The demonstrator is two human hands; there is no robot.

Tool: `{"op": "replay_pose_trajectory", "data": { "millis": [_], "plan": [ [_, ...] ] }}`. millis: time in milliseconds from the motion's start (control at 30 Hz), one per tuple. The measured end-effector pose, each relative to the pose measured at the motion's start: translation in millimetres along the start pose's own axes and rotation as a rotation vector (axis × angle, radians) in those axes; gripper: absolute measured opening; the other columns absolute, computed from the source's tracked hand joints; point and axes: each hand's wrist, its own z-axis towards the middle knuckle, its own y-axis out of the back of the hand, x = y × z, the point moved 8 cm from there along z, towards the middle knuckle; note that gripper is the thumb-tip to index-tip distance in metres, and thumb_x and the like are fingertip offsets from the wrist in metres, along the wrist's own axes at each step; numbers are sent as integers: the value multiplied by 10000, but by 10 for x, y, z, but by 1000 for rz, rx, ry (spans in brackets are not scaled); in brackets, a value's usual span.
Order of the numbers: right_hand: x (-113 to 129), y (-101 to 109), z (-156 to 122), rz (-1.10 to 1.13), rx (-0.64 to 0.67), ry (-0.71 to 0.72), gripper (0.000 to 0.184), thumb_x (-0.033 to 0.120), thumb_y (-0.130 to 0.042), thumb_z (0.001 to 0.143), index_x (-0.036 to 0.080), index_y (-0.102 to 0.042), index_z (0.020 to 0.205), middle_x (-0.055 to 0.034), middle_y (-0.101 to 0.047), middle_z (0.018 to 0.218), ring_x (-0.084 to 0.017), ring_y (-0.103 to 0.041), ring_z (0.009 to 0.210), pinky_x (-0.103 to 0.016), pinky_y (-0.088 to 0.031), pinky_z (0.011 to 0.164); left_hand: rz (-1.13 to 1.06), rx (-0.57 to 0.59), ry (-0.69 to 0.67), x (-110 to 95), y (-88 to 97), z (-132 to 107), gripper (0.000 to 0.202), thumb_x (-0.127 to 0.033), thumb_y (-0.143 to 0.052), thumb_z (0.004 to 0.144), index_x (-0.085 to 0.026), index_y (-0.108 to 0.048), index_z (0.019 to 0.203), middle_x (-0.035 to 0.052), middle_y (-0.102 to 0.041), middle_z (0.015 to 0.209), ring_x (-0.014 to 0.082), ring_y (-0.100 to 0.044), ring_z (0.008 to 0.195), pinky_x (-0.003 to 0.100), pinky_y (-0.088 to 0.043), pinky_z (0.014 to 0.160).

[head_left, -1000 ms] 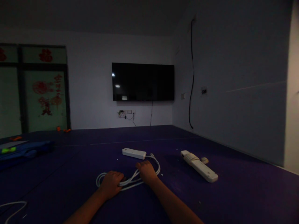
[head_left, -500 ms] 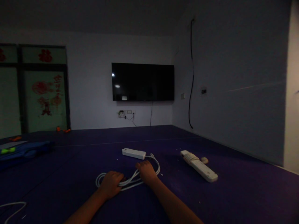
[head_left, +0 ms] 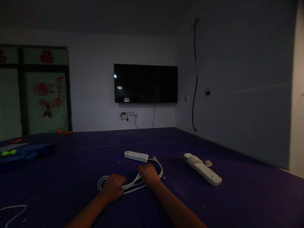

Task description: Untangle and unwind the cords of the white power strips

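A white power strip (head_left: 136, 155) lies on the dark purple floor mat (head_left: 71, 177), its white cable (head_left: 133, 183) looped in coils toward me. My left hand (head_left: 112, 186) rests on the left part of the coil with fingers curled over the strands. My right hand (head_left: 149, 175) presses the right part of the coil, fingers bent around the cable. A second white power strip (head_left: 203, 169) with its cord wrapped round it lies to the right, apart from both hands.
A small pale object (head_left: 208, 163) sits beside the second strip. A blue item (head_left: 26, 152) lies at the left, another white cable loop (head_left: 13, 211) at the bottom left. A black TV (head_left: 145, 83) hangs on the far wall above wall sockets (head_left: 129, 114).
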Motion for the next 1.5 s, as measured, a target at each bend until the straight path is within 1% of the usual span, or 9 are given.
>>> {"op": "replay_pose_trajectory", "data": {
  "millis": [200, 433, 633, 933, 1233, 1367, 1500],
  "plan": [
    [3, 10, 0, 1, 11, 0, 250, 103, -395, 748, 152, -553, 936, -98, -629, 860, -212, -562, 828, -327, -350, 736, 0, 16, 12, 15, -23, 6, 96, -205, -448, 772, -210, -544, 762, 23, -635, 788, 186, -565, 780, 291, -376, 698],
    [6, 22, -7, 3, -2, 1, 237, 91, -411, 724, 147, -553, 906, -97, -631, 860, -215, -564, 817, -320, -351, 721, -3, 10, 12, 17, -28, -1, 104, -205, -441, 776, -207, -545, 771, 30, -639, 804, 194, -570, 786, 297, -373, 698],
    [6, 7, -7, 0, -4, 8, 256, 88, -399, 722, 148, -545, 924, -94, -626, 859, -213, -559, 816, -327, -347, 722, 10, 25, 14, 10, -15, 2, 112, -205, -433, 779, -204, -543, 761, 31, -644, 796, 198, -575, 785, 303, -371, 686],
    [16, 13, -5, 0, 15, 6, 258, 94, -399, 729, 146, -543, 937, -107, -622, 875, -207, -555, 834, -325, -341, 741, 34, -15, 0, -19, 33, -12, 146, -197, -406, 794, -199, -545, 751, 33, -647, 784, 191, -581, 766, 299, -371, 686],
    [12, 21, -9, -13, 11, 17, 252, 107, -420, 727, 145, -544, 943, -109, -628, 868, -208, -564, 825, -317, -357, 720, -1, 53, 6, -2, 4, 0, 143, -210, -425, 779, -203, -566, 802, 41, -649, 823, 205, -583, 799, 311, -378, 693],
    [12, 37, -18, -20, 3, 15, 250, 92, -409, 728, 145, -545, 932, -106, -629, 865, -208, -566, 824, -319, -358, 726, -6, 57, 1, -5, 7, -3, 145, -189, -451, 751, -207, -564, 839, 40, -648, 857, 206, -579, 826, 311, -379, 708],
    [13, 32, -12, -17, 11, 8, 250, 88, -403, 734, 148, -543, 932, -97, -629, 859, -206, -567, 829, -317, -358, 732, 6, 34, 0, -10, 19, -6, 120, -199, -449, 756, -209, -557, 807, 34, -647, 826, 198, -580, 794, 301, -382, 693]
  ]
}}
